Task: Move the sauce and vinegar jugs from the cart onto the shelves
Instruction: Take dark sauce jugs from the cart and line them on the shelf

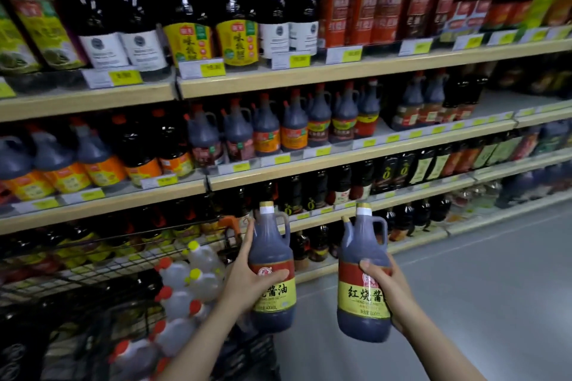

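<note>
Two dark sauce jugs up in front of us, both upright, clear of cart, not yet on shelves [309, 74]. Our left hand [252, 283] wraps left jug [271, 269] round its label, thumb across front. Our right hand [387, 286] grips right jug [362, 275] from its right side, fingers curled over label. Jugs apart, near each other. Wire cart [102, 269] low left, pale vinegar jugs [185, 297] with red and yellow caps inside.
</note>
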The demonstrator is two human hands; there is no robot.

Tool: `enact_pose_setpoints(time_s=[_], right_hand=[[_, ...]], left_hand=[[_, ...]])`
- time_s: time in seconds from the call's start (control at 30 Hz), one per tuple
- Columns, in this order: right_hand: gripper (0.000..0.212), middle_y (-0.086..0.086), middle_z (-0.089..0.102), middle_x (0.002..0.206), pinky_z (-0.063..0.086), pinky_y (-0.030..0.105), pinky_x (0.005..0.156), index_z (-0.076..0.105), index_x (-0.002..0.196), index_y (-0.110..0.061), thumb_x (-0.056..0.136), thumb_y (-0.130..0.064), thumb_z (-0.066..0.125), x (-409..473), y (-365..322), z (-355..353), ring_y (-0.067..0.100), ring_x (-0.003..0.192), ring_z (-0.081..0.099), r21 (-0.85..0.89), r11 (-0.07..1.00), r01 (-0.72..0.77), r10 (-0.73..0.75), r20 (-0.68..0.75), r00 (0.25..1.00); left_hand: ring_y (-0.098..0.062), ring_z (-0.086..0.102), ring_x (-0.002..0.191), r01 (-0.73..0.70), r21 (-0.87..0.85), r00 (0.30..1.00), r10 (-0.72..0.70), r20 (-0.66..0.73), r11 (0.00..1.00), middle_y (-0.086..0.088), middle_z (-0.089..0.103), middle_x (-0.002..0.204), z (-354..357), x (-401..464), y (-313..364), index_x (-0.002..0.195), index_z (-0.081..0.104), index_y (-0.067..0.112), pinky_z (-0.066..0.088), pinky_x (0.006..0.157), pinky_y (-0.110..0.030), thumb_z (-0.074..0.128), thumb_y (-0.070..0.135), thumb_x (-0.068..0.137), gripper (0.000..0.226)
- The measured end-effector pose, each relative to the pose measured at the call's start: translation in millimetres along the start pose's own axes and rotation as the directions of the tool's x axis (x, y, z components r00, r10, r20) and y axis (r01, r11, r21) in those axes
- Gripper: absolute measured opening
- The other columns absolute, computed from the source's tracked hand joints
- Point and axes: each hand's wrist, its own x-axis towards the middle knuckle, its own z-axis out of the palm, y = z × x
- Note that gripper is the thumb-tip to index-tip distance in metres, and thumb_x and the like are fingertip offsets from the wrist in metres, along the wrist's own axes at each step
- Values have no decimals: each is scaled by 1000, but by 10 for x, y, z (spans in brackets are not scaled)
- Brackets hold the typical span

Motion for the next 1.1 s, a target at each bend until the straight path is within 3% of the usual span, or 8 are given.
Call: enact_pose_setpoints(time_s=[0.1, 0.23, 0.4, 0.5, 0.67, 0.8, 0.97, 1.1], right_hand=[[114, 18, 72, 93, 56, 37, 60, 52, 118, -15, 16, -49, 92, 118, -156, -493, 34, 76, 71, 3, 1000, -13, 13, -12, 1000], [93, 11, 73, 84, 55, 35, 57, 52, 118, -14, 32, -35, 82, 406, -420, -961, 29, 71, 71, -3, 1000, 0, -1, -57, 998], [84, 1, 73, 78, 54, 24, 50, 53, 104, -19, 26, -31, 81, 737, -556, -1415, 18, 65, 71, -58, 998, 20, -26, -94, 995], [95, 2, 70, 92, 52, 19, 51, 48, 110, -19, 23, -36, 81, 1085, -707, -1661, 13, 69, 70, -157, 987, 9, -26, -109, 994], [88, 2, 72, 93, 57, 41, 74, 56, 107, -15, 28, -44, 82, 1718, -1112, -2021, 20, 81, 71, -329, 944, 37, -92, -153, 984], [71, -4, 72, 92, 57, 44, 77, 57, 98, -25, 36, -52, 80, 2137, -1474, -2307, 14, 82, 69, -495, 864, 91, -193, -160, 968], [80, -9, 67, 98, 55, 38, 76, 51, 107, -28, 37, -60, 76, 2568, -1856, -2501, 10, 86, 65, -637, 755, 152, -260, -79, 962], [110, -6, 62, 109, 46, 22, 65, 30, 138, -30, 44, -48, 84, 2923, -2090, -2627, 11, 88, 62, -717, 648, 256, -269, 98, 958]], left_hand=[[12, 54, 95, 21, 48, 999, -22, 26, 999, 30, 43, 124, 508, 125, 161, 129, 8, 65, 47, 73, -11, 88, 24, 59, 114], [17, 52, 83, -18, 53, 996, 13, 92, 998, 23, 43, 122, 1060, 498, 458, 137, 7, 48, 43, 61, -2, 82, 10, 67, 110], [10, 57, 94, 22, 49, 991, -29, 134, 999, 42, 41, 113, 1580, 929, 391, 128, 10, 66, 51, 76, -18, 87, 24, 58, 112], [5, 58, 102, 18, 37, 985, -24, 173, 999, 41, 42, 117, 1860, 1326, 453, 124, 11, 70, 53, 85, -30, 87, 25, 58, 110], [15, 53, 92, -5, 43, 983, -3, 183, 999, 39, 44, 113, 2376, 2137, 683, 132, 8, 59, 49, 77, -19, 86, 21, 62, 112], [4, 54, 102, -44, 83, 981, 28, 192, 996, 36, 42, 117, 2674, 2604, 942, 131, 4, 63, 50, 87, -28, 87, 27, 60, 115], [-3, 54, 112, -94, 99, 979, 73, 191, 991, 35, 45, 121, 2832, 2990, 1209, 132, 4, 66, 50, 93, -33, 87, 30, 56, 118], [1, 57, 106, -63, 47, 991, 57, 119, 997, 17, 54, 127, 2923, 3103, 1287, 142, 7, 52, 51, 87, -26, 86, 19, 61, 118]])
